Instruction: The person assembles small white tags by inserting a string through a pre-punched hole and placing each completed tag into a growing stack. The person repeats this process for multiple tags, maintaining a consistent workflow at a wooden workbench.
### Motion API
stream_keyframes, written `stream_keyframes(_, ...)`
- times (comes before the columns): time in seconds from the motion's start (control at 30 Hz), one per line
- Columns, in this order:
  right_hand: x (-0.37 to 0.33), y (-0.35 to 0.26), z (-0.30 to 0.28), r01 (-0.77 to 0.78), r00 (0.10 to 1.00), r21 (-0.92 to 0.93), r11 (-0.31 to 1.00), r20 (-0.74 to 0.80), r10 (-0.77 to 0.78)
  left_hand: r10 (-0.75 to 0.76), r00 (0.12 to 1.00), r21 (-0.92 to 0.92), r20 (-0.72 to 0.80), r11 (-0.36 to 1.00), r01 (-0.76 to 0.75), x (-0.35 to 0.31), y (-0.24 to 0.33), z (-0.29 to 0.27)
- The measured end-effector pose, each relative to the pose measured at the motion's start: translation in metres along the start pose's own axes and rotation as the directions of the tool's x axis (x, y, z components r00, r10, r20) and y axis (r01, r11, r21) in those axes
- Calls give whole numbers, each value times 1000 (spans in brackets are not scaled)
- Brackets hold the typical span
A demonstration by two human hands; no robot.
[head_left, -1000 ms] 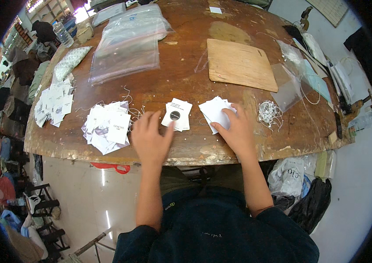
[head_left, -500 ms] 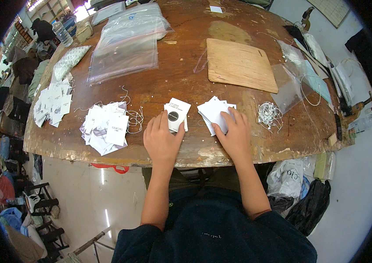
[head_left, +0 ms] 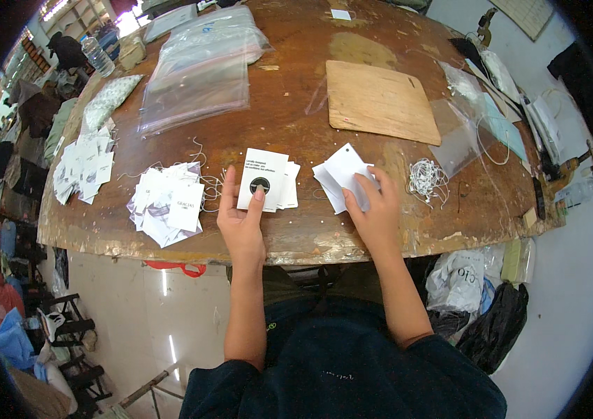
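Observation:
My left hand (head_left: 240, 218) grips a white printed tag (head_left: 263, 167) with a black round mark, its thumb pressed on the face. Just right of it, a small stack of white tags (head_left: 289, 186) lies on the table. Between the thumb and fingers of my right hand (head_left: 375, 207) is a blank white tag (head_left: 349, 165) with a small hole at its top corner, lifted at a tilt. Under it rest more white tags (head_left: 327, 183). A bundle of white strings (head_left: 428, 179) sits to the right of that hand.
Left of my hands lie a heap of strung tags (head_left: 167, 202) and a smaller heap (head_left: 83, 167). Clear plastic bags (head_left: 195, 98) are farther back. A wooden board (head_left: 380, 101) lies beyond my right hand, with plastic sheets (head_left: 460, 140) beside it. The wooden table's near edge (head_left: 310, 258) is chipped.
My left hand has turned palm up and raised a printed tag from its stack, shifting slightly left. My right hand has picked up and tilted a blank tag from its pile.

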State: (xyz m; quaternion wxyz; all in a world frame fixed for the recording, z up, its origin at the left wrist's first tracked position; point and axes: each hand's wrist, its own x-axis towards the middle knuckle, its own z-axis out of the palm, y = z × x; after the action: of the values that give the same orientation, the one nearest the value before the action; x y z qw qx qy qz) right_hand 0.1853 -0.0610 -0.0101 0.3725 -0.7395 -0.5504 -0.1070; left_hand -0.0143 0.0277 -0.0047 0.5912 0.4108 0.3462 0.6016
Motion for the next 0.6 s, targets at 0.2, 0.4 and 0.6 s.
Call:
stream_keyframes(0.2, -3, -39, -9, 263, 964, 91, 961, -68, -257, -216, 967, -262, 132, 934, 244, -17, -4, 12)
stream_keyframes(0.4, -8, -70, -4, 285, 955, 183, 941, 29, -295, -254, 907, -571, 336, 711, 411, -28, 5, 11)
stream_keyframes(0.6, -12, -73, 0, 273, 960, 202, 941, 1, -279, -233, 958, -205, 165, 942, 265, -30, -1, 29)
